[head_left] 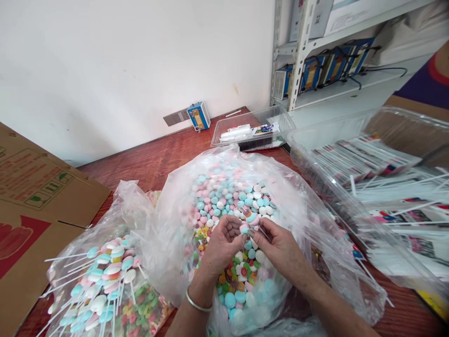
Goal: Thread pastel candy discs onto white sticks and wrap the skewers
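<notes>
A stack of pastel candies [250, 218], pink, blue and white with a ring-shaped piece at its top, sits between my two hands over a big clear plastic bag [168, 206]. My left hand [226, 241] is curled palm-up, with its thumb against the stack's lower candy. Pinched fingers of my right hand [277, 241] meet it from the other side. Any stick in the stack is hidden by my fingers. Beneath lie loose round candies [224, 196] and small coloured ring candies [242, 271] in the bag.
At left, candy lollipops [108, 271] with white sticks lie on another plastic bag [129, 201] beside a cardboard box [42, 201]. A clear bin [312, 173] of sticks and printed packets stands right; a smaller clear tray [217, 135] sits at the back.
</notes>
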A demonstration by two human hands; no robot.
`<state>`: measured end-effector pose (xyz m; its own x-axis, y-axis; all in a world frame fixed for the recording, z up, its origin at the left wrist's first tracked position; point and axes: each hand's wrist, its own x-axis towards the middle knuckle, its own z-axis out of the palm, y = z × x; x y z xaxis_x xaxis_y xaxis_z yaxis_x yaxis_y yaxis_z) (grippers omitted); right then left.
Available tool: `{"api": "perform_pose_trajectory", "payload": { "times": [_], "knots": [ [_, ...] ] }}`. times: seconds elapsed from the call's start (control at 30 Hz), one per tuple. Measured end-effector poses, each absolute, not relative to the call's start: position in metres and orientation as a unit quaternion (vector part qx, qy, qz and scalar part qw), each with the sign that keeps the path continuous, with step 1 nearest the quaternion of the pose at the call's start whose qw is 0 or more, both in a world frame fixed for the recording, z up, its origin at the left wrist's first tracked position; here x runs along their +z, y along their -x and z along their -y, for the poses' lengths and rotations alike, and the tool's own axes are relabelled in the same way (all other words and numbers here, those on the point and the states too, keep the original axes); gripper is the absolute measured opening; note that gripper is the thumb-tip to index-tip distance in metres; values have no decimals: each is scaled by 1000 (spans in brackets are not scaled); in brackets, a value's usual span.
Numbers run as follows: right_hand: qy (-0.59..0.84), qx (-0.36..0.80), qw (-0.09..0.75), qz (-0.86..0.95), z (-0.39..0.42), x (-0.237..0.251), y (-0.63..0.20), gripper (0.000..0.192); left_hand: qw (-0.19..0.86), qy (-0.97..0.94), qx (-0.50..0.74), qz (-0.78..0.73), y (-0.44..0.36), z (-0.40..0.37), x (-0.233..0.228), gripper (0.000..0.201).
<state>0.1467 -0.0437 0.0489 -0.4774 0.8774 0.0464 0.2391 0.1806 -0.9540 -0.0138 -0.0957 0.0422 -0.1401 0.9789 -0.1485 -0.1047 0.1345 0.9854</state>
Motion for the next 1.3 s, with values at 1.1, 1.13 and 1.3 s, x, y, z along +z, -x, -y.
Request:
{"api": "perform_pose_trajectory", "payload": {
  "times": [1.1,1.13,1.3],
  "knots": [
    [325,580,188,723,57,39,-141,29,383,-348,607,-603,27,96,45,21],
    [322,595,190,711,57,39,-140,29,381,-358,601,-605,27,97,44,19],
    [325,647,207,658,60,40,-138,30,346,-407,580,-615,28,98,34,14]
  ]
}}
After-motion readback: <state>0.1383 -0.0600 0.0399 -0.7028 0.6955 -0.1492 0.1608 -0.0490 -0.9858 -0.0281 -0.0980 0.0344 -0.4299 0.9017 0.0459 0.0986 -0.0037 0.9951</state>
